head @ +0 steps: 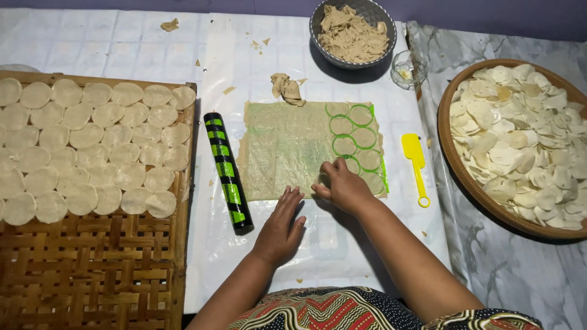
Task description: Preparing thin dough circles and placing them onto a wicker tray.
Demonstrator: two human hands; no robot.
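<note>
A thin rolled-out dough sheet [284, 150] lies on a white plastic sheet [330, 238], over a green-tinted underlay. Several rounds are cut into its right part [354, 137]. My right hand [342, 186] is closed on a small round cutter, pressed on the dough's lower edge. My left hand [282, 227] rests flat, fingers spread, on the plastic just below the dough. A black and green rolling pin [227, 172] lies left of the dough.
A woven bamboo tray [92, 256] at left carries several rows of dough rounds [92, 146]. A yellow spatula [415, 165] lies right of the dough. A round basket of dried rounds [520, 140] stands at right. A grey bowl of dough scraps [353, 32] and a small glass [408, 68] stand at the back.
</note>
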